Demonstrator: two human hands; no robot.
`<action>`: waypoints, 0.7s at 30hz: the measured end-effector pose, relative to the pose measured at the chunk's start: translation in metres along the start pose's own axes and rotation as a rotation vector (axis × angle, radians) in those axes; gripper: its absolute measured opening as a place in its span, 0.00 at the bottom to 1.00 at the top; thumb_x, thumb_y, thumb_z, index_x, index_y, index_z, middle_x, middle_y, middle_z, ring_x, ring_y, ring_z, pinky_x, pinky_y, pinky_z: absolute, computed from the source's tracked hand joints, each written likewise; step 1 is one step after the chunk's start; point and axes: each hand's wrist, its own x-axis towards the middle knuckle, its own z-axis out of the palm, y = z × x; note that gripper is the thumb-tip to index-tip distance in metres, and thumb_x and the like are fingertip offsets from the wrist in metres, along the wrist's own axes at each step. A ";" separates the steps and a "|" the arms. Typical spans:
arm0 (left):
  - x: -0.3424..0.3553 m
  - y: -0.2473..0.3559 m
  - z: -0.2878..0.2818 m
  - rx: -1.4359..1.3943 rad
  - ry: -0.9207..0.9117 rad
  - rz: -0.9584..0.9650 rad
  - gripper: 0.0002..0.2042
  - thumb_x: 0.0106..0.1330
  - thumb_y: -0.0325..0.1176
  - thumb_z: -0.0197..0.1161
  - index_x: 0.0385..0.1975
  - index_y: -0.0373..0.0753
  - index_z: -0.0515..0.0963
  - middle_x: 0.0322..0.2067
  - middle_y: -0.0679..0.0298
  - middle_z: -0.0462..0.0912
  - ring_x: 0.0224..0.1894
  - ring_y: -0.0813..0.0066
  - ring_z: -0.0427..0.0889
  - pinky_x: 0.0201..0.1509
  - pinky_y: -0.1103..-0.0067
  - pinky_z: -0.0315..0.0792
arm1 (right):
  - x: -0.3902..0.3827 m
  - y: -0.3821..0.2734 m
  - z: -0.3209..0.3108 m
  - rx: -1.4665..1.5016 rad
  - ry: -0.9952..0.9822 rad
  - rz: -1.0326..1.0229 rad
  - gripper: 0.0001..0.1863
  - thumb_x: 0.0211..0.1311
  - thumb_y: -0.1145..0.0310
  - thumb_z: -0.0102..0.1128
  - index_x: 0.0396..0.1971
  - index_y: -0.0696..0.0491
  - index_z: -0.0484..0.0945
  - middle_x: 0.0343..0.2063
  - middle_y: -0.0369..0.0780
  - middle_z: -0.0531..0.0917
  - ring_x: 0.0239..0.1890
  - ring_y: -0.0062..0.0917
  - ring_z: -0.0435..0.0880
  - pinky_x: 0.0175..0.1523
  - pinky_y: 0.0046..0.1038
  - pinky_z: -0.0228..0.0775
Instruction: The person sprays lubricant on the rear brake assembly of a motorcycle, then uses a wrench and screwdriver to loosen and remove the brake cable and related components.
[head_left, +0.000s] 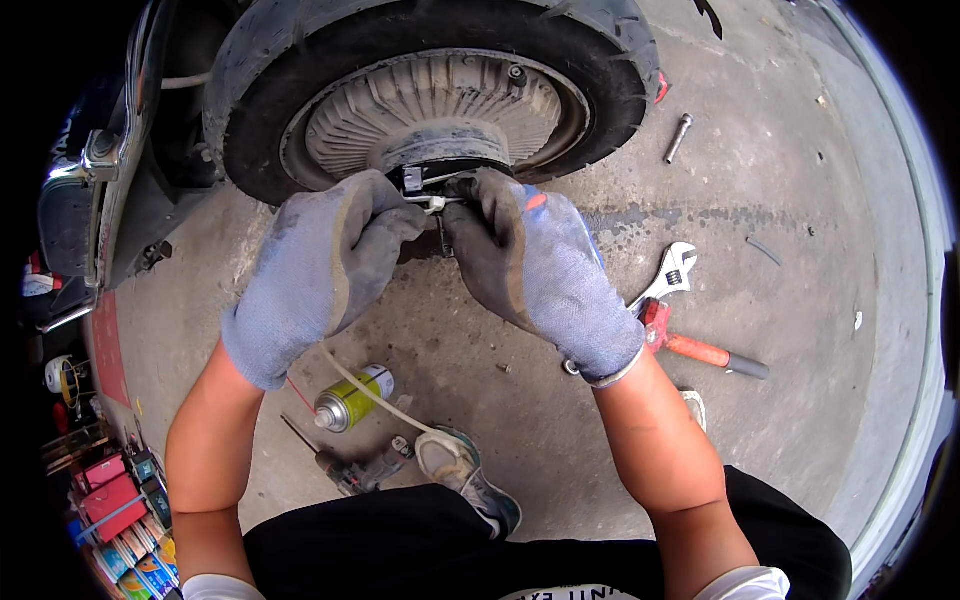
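My left hand (315,265) and my right hand (535,255), both in blue-grey work gloves with dark palms, are close together just below the hub (440,145) of a large wheel. Their fingers are closed in a pinch from either side. Between the fingertips shows a thin white strip with a small block on it, which looks like a cable tie (434,204). Behind it are a dark bracket and a grey piece (412,179) near the axle. The gloves partly hide what lies under them. Above, the wheel's black tyre (430,25) surrounds a dusty, ribbed metal hub.
To the right lie an adjustable wrench (672,268), a red-headed hammer (700,350) and a socket-like metal tool (679,138). Left of my shoe (467,478) are a green spray can (355,398), a pale cable (375,397) and a drill-like tool (350,473). Boxes (110,500) stand lower left.
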 end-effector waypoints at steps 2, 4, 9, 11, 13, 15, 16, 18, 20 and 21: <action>-0.001 0.004 0.004 0.033 0.024 -0.042 0.06 0.67 0.28 0.59 0.37 0.33 0.80 0.27 0.56 0.83 0.29 0.67 0.82 0.36 0.73 0.74 | 0.001 0.003 -0.002 0.022 -0.015 -0.001 0.07 0.60 0.70 0.61 0.32 0.57 0.76 0.24 0.54 0.81 0.31 0.52 0.83 0.34 0.47 0.74; -0.003 0.005 0.009 0.017 0.070 -0.071 0.05 0.67 0.28 0.59 0.36 0.34 0.80 0.27 0.55 0.84 0.29 0.58 0.84 0.35 0.71 0.75 | -0.002 0.002 -0.003 0.060 -0.013 -0.033 0.07 0.60 0.70 0.61 0.33 0.57 0.77 0.24 0.54 0.81 0.31 0.52 0.83 0.34 0.47 0.74; 0.002 0.004 0.013 -0.051 0.023 -0.077 0.06 0.67 0.29 0.60 0.37 0.35 0.80 0.29 0.53 0.84 0.32 0.55 0.86 0.37 0.70 0.76 | -0.006 0.017 0.010 -0.019 0.031 -0.171 0.10 0.58 0.70 0.61 0.39 0.57 0.76 0.21 0.50 0.80 0.28 0.49 0.82 0.32 0.45 0.72; 0.007 0.003 0.004 -0.040 -0.010 -0.021 0.06 0.68 0.30 0.60 0.39 0.36 0.81 0.30 0.53 0.84 0.33 0.54 0.85 0.38 0.70 0.77 | -0.003 0.019 0.012 -0.050 0.035 -0.234 0.12 0.56 0.74 0.59 0.41 0.58 0.76 0.22 0.47 0.80 0.27 0.47 0.81 0.32 0.44 0.71; 0.003 -0.006 0.005 -0.017 -0.011 -0.038 0.08 0.68 0.34 0.61 0.40 0.37 0.81 0.31 0.51 0.84 0.35 0.50 0.85 0.39 0.65 0.77 | 0.003 0.004 0.001 -0.101 -0.080 -0.174 0.13 0.55 0.75 0.57 0.42 0.58 0.76 0.23 0.47 0.81 0.28 0.47 0.81 0.32 0.44 0.72; -0.001 -0.002 -0.002 -0.091 -0.067 -0.109 0.07 0.68 0.31 0.60 0.40 0.36 0.82 0.32 0.54 0.85 0.36 0.55 0.85 0.41 0.69 0.77 | 0.004 0.009 0.003 -0.153 -0.129 -0.214 0.13 0.57 0.71 0.61 0.42 0.58 0.76 0.21 0.47 0.80 0.27 0.47 0.82 0.32 0.45 0.72; -0.001 0.003 -0.008 0.030 -0.087 -0.065 0.08 0.68 0.33 0.60 0.41 0.38 0.81 0.34 0.54 0.85 0.38 0.53 0.85 0.41 0.67 0.77 | 0.006 0.002 -0.006 -0.138 -0.110 -0.203 0.09 0.60 0.68 0.64 0.34 0.56 0.75 0.21 0.50 0.79 0.24 0.49 0.80 0.26 0.44 0.69; -0.012 0.020 -0.022 0.127 -0.100 -0.095 0.10 0.68 0.37 0.60 0.43 0.40 0.79 0.34 0.53 0.85 0.39 0.51 0.85 0.42 0.64 0.77 | 0.009 -0.013 -0.019 -0.051 -0.125 -0.171 0.09 0.60 0.65 0.65 0.31 0.54 0.76 0.17 0.49 0.78 0.22 0.48 0.81 0.25 0.43 0.69; -0.012 -0.002 0.001 0.144 -0.103 -0.099 0.10 0.69 0.38 0.57 0.42 0.40 0.78 0.36 0.53 0.85 0.41 0.50 0.84 0.44 0.61 0.76 | 0.007 0.005 -0.008 -0.182 -0.102 -0.240 0.12 0.60 0.61 0.66 0.29 0.54 0.77 0.15 0.48 0.78 0.21 0.48 0.81 0.24 0.44 0.68; -0.013 -0.002 0.011 0.135 -0.088 -0.102 0.10 0.69 0.38 0.57 0.42 0.41 0.78 0.36 0.53 0.85 0.40 0.50 0.84 0.43 0.61 0.76 | 0.003 0.007 -0.009 -0.207 -0.126 -0.229 0.12 0.59 0.61 0.66 0.29 0.54 0.77 0.15 0.49 0.78 0.20 0.48 0.81 0.24 0.44 0.68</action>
